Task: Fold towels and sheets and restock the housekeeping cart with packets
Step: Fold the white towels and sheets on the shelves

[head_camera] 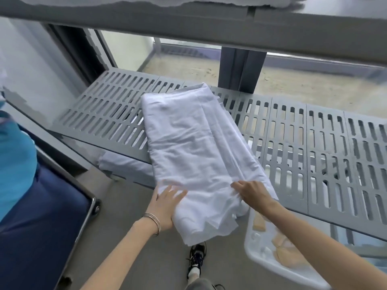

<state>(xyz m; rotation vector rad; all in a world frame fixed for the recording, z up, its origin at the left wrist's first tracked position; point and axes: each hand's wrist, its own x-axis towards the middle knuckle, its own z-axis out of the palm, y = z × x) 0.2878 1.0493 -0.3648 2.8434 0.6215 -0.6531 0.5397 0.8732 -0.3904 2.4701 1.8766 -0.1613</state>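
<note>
Nearest to me, a black sneaker (196, 257) stood on the grey floor, with a white plastic tray (258, 255) holding tan packets (281, 251) just right of it, under the right forearm. On the near left I saw a dark blue cart bag (41, 222) on a chrome frame. Above the shoe, my left hand (165, 206), thin bangles (154, 221) on its wrist, lay flat with fingers spread against the near left edge of the folded white sheet (199, 155). My right hand (252, 191) pinched a fold of cloth at the sheet's near right edge, fingers curled. That sheet rested lengthwise on the slotted grey shelf (314, 139), its near end overhanging the shelf's front edge. More white linen (123, 164) sat on the level beneath, left of the sheet. Farther up, another grey shelf (188, 19) crossed the top.
</note>
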